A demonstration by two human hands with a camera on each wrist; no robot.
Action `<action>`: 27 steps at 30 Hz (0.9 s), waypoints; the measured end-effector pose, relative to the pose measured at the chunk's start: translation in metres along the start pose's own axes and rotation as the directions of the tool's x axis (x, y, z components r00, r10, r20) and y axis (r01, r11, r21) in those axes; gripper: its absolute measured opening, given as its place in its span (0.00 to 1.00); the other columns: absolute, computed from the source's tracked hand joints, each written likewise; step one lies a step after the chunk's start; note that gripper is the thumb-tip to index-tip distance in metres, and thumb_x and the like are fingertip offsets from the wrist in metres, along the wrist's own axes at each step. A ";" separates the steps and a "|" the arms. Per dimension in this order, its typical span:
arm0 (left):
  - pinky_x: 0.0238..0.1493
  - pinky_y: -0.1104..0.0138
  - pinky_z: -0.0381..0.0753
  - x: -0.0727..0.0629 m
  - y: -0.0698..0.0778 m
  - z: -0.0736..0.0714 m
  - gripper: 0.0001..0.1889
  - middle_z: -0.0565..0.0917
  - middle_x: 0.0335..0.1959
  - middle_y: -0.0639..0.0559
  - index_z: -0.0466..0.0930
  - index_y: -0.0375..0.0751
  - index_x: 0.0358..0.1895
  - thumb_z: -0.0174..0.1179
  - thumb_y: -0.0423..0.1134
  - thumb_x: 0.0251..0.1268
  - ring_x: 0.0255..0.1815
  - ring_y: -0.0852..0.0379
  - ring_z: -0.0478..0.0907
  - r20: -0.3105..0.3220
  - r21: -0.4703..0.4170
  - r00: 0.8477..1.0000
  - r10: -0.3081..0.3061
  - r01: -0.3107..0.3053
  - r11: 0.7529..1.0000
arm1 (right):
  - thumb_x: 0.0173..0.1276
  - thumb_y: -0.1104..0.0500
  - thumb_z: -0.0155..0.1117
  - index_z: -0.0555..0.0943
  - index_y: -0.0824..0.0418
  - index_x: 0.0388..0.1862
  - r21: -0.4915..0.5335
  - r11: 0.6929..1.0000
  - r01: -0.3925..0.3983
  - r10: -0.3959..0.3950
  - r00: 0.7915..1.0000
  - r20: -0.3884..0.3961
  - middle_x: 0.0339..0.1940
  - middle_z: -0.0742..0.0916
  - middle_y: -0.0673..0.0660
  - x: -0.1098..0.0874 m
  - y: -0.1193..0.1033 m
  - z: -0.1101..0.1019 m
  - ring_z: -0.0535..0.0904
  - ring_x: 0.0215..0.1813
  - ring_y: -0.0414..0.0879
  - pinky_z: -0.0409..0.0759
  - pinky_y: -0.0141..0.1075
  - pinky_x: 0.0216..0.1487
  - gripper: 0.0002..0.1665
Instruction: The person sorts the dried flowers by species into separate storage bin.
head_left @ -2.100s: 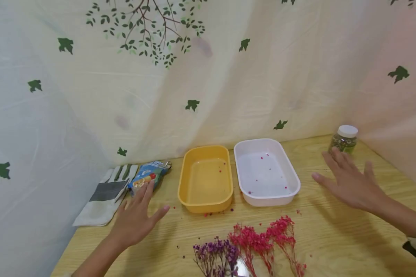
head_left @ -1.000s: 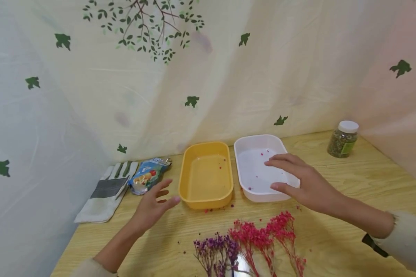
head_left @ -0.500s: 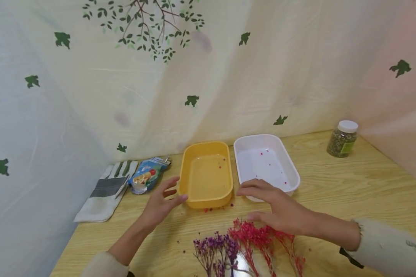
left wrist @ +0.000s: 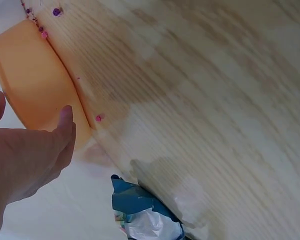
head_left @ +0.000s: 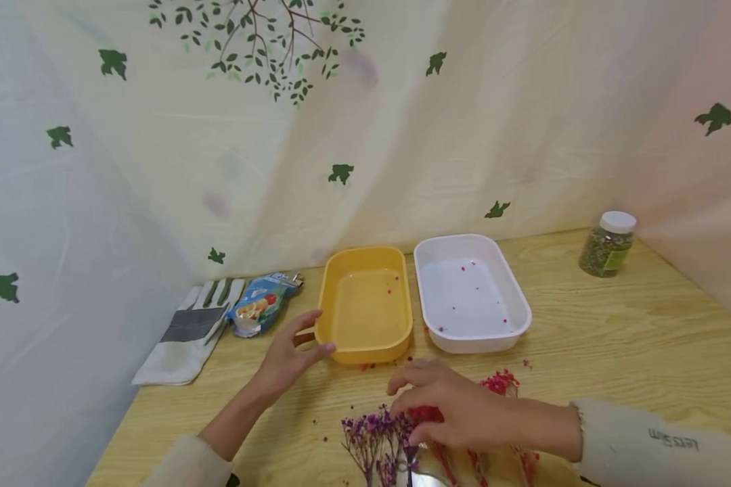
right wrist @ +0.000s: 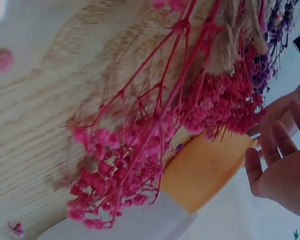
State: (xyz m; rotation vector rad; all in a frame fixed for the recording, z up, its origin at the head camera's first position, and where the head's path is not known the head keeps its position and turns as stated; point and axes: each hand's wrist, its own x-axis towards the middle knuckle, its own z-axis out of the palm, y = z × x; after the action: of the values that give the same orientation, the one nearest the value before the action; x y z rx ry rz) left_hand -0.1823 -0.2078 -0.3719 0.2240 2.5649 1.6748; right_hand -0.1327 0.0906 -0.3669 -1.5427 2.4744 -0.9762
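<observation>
My left hand [head_left: 285, 358] is at the near left corner of the yellow tray [head_left: 335, 346], thumb and fingers spread around the rim; whether they touch it I cannot tell. In the left wrist view the tray wall [left wrist: 40, 75] stands just beyond the fingertips. My right hand [head_left: 457, 409] hovers over dried flowers, fingers loosely bent and holding nothing. Beneath and beside it lie a purple bunch [head_left: 371, 436] and pink sprigs [head_left: 501, 383], partly covered by the hand. The right wrist view shows the pink blossoms [right wrist: 120, 170] apart from the fingers.
Right of the yellow tray stands a white tray [head_left: 472, 291] with a few tiny petals in it. A lidded jar [head_left: 603, 251] is at the back right. On the left lie a glove [head_left: 176, 348] and a blue packet [head_left: 256, 312]. Petal bits dot the wooden table [head_left: 633, 358].
My right hand has swept from beside the jar, over the white tray, left and down to the flowers. My left hand has moved right from near the packet to the yellow tray's corner.
</observation>
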 end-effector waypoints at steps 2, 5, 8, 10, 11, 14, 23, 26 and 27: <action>0.52 0.56 0.80 0.000 -0.002 0.000 0.35 0.68 0.66 0.35 0.63 0.38 0.70 0.67 0.38 0.60 0.62 0.36 0.71 0.009 -0.012 1.000 0.001 -0.001 1.000 | 0.62 0.54 0.69 0.84 0.46 0.48 -0.019 0.999 0.028 -0.027 0.999 0.037 0.54 0.79 0.43 0.002 0.000 0.002 0.70 0.59 0.41 0.69 0.44 0.61 0.14; 0.50 0.58 0.81 0.000 -0.005 0.001 0.34 0.68 0.65 0.35 0.63 0.38 0.69 0.67 0.38 0.60 0.60 0.37 0.73 0.011 -0.021 1.000 -0.004 0.004 1.000 | 0.63 0.55 0.68 0.85 0.46 0.45 -0.012 0.998 0.058 -0.057 0.995 0.082 0.50 0.79 0.41 0.004 0.001 0.006 0.70 0.56 0.37 0.69 0.39 0.59 0.11; 0.49 0.59 0.82 0.000 -0.007 0.001 0.34 0.69 0.64 0.35 0.64 0.39 0.69 0.67 0.38 0.60 0.57 0.39 0.75 0.002 -0.035 1.000 -0.024 0.024 0.999 | 0.62 0.55 0.69 0.86 0.46 0.41 -0.037 0.994 0.103 -0.098 0.989 0.112 0.45 0.79 0.39 0.006 0.005 0.012 0.70 0.51 0.33 0.69 0.34 0.55 0.08; 0.49 0.60 0.82 -0.001 -0.007 0.002 0.34 0.70 0.64 0.35 0.64 0.40 0.69 0.67 0.38 0.60 0.56 0.41 0.76 -0.004 -0.046 0.998 -0.055 0.055 0.997 | 0.61 0.55 0.69 0.87 0.45 0.39 -0.064 0.989 0.136 -0.126 0.983 0.136 0.42 0.78 0.38 0.007 0.008 0.015 0.69 0.49 0.32 0.68 0.30 0.53 0.08; 0.49 0.60 0.82 -0.002 -0.008 0.002 0.34 0.70 0.63 0.36 0.65 0.41 0.68 0.67 0.39 0.60 0.55 0.42 0.77 -0.005 -0.051 0.998 -0.070 0.070 0.996 | 0.60 0.54 0.70 0.87 0.45 0.39 -0.082 0.985 0.154 -0.141 0.979 0.149 0.41 0.78 0.37 0.007 0.009 0.017 0.69 0.48 0.31 0.68 0.29 0.52 0.08; 0.50 0.59 0.81 -0.002 -0.009 0.004 0.34 0.71 0.63 0.36 0.64 0.42 0.69 0.67 0.39 0.60 0.55 0.43 0.78 0.003 -0.080 0.994 -0.107 0.107 0.991 | 0.58 0.54 0.71 0.87 0.43 0.38 -0.101 0.975 0.198 -0.176 0.966 0.190 0.38 0.78 0.37 0.007 0.013 0.021 0.68 0.44 0.30 0.65 0.25 0.48 0.09; 0.51 0.60 0.81 0.000 -0.007 0.004 0.33 0.72 0.61 0.35 0.63 0.42 0.68 0.67 0.36 0.60 0.55 0.43 0.77 0.016 -0.122 0.992 -0.124 0.125 0.985 | 0.58 0.60 0.71 0.87 0.43 0.38 -0.183 0.918 0.352 -0.329 0.933 0.144 0.35 0.79 0.39 0.005 0.022 0.025 0.69 0.40 0.32 0.64 0.23 0.46 0.12; 0.51 0.59 0.81 0.001 -0.006 0.003 0.33 0.72 0.61 0.36 0.63 0.43 0.68 0.67 0.36 0.60 0.55 0.43 0.77 0.019 -0.119 0.992 -0.128 0.130 0.984 | 0.60 0.59 0.70 0.87 0.44 0.37 -0.216 0.896 0.389 -0.377 0.921 0.095 0.33 0.80 0.39 0.006 0.023 0.026 0.70 0.38 0.32 0.64 0.22 0.46 0.09; 0.51 0.59 0.80 0.002 -0.006 0.004 0.33 0.72 0.61 0.35 0.63 0.42 0.69 0.67 0.36 0.61 0.55 0.43 0.77 0.024 -0.118 0.992 -0.124 0.126 0.985 | 0.61 0.58 0.69 0.87 0.45 0.37 -0.222 0.892 0.393 -0.385 0.919 0.078 0.33 0.80 0.39 0.006 0.023 0.026 0.70 0.38 0.32 0.64 0.22 0.46 0.08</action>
State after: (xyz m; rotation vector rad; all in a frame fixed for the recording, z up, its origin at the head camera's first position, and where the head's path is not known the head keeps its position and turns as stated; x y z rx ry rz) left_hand -0.1843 -0.2066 -0.3786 0.0684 2.4017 1.7635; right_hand -0.1443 0.0799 -0.3987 -2.1737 2.3761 -0.7039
